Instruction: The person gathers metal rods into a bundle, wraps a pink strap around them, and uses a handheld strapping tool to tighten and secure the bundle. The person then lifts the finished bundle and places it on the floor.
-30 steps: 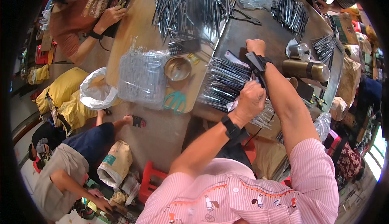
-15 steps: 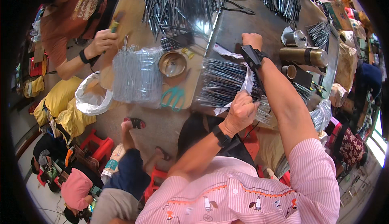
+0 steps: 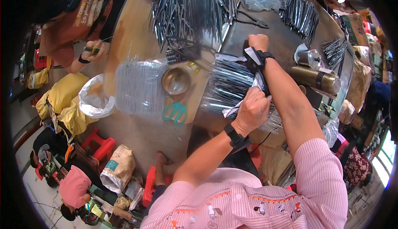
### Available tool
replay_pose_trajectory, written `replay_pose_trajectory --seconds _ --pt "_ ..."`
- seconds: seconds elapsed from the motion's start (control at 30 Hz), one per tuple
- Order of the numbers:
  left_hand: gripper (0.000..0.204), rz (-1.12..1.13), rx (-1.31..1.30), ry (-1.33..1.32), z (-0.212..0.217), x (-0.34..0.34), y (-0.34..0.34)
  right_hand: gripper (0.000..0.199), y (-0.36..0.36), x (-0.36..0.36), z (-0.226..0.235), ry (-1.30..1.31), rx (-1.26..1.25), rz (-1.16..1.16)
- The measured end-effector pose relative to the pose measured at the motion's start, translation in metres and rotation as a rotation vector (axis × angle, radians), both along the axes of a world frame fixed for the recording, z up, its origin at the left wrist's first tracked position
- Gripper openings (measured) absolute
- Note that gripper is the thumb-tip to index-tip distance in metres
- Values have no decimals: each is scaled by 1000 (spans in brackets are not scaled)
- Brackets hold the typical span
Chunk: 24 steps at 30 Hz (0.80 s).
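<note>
My left hand (image 3: 253,109) is curled closed by the white strip (image 3: 258,81), my right hand (image 3: 258,42) fisted; their hold I cannot tell. Uneven pulling could scatter the dark rods (image 3: 228,82) on the bench (image 3: 286,47).

Several lines of pale lettering (image 3: 89,11) on a rust-coloured shirt (image 3: 62,34)

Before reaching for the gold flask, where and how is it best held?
Probably from above, around the gold flask left of its black band: the long barrel seems to lie on its side, and the metal container sits close beyond it.
</note>
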<state>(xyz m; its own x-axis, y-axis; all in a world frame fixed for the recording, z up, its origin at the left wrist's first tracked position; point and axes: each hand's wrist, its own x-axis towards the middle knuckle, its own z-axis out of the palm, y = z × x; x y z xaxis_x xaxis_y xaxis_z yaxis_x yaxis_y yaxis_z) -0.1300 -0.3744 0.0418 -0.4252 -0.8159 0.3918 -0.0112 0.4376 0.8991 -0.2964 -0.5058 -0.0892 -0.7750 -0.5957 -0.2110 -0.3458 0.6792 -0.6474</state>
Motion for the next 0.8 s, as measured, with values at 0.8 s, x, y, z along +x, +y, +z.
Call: replay_pose_trajectory --seconds 0.8 --pt "31 3 -62 -45 0 -2 1 25 -15 -4 4 39 79 -88"
